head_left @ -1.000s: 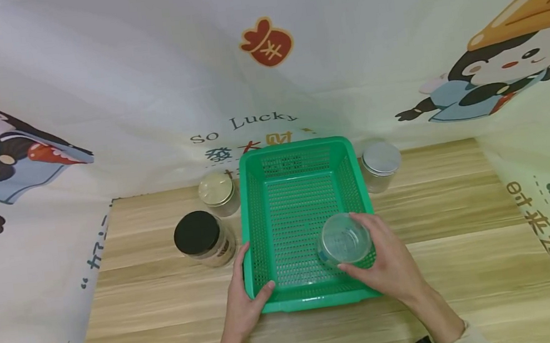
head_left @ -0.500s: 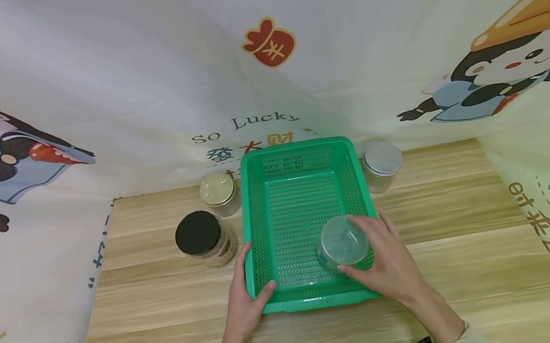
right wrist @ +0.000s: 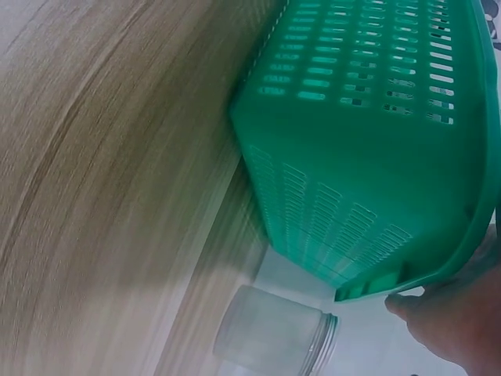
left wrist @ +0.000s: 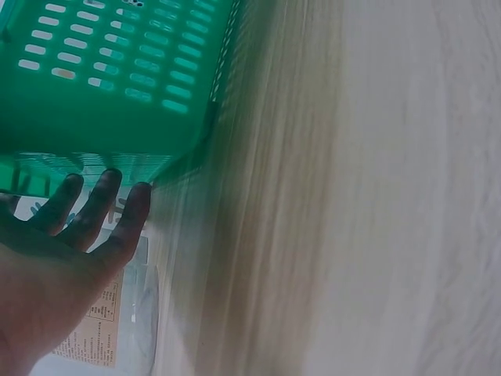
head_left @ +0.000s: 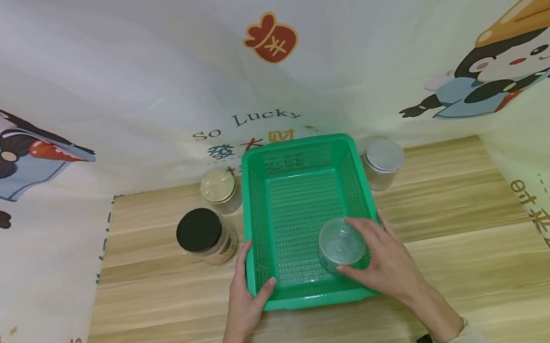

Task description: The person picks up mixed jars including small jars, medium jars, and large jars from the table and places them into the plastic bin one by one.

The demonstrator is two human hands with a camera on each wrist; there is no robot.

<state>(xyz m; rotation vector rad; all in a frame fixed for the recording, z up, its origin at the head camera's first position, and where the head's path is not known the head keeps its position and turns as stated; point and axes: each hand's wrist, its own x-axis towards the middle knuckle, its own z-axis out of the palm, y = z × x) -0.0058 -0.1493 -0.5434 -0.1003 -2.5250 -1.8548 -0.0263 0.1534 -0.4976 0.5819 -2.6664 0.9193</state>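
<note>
A green perforated plastic basket (head_left: 316, 299) stands on the wooden table. My left hand (head_left: 246, 297) grips its near left rim, thumb over the inner side and fingers against the outer wall. Inside the near right corner is a clear jar (head_left: 341, 241). My right hand (head_left: 387, 263) holds that jar between thumb and fingers, with one finger outside the basket's right rim. Whether the jar touches the basket floor I cannot tell. In the right wrist view the basket hides most of this hand.
Left of the basket stand a black-lidded jar (head_left: 199, 230) and a smaller gold-lidded jar (head_left: 218, 186). A silver-lidded jar (head_left: 384, 155) stands to its right, near the back. A printed white cloth (head_left: 155, 83) hangs behind and beside the wooden table (head_left: 450, 214).
The clear jar has shifted slightly left in the basket and sits a bit lower, still in my right hand. A finger now shows outside the right rim. My left hand stays in place.
</note>
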